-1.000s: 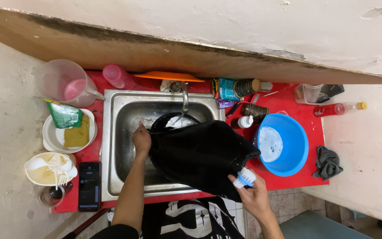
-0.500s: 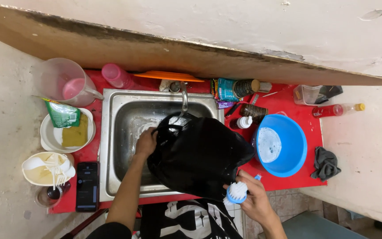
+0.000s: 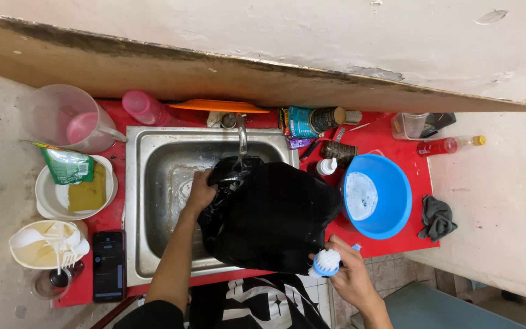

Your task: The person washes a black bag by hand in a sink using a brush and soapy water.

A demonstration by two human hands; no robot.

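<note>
A large black wet garment (image 3: 272,216) lies bunched over the right half of the stainless steel sink (image 3: 153,183) and spills across its right rim onto the red counter (image 3: 391,240). Its long axis runs on a slant, from the upper end beneath the metal tap (image 3: 241,135) down and to the right toward the near edge of the counter.

The left hand (image 3: 200,190) sits at the upper left corner of the cloth, inside the basin, its grip closed on a fold of the fabric. The right hand (image 3: 351,277) is at the opposite end, just off the lower right corner of the cloth, its grip wrapped around a blue-backed scrub brush with white bristles (image 3: 326,263). The bristles face the cloth and touch or nearly touch its edge; which of the two cannot be told.

So the cloth lies between the two hands, up and to the left of the brush, with the right hand nearer the part draped on the counter. A round blue plastic basin with suds (image 3: 377,196) stands just beside the cloth on the right.
</note>
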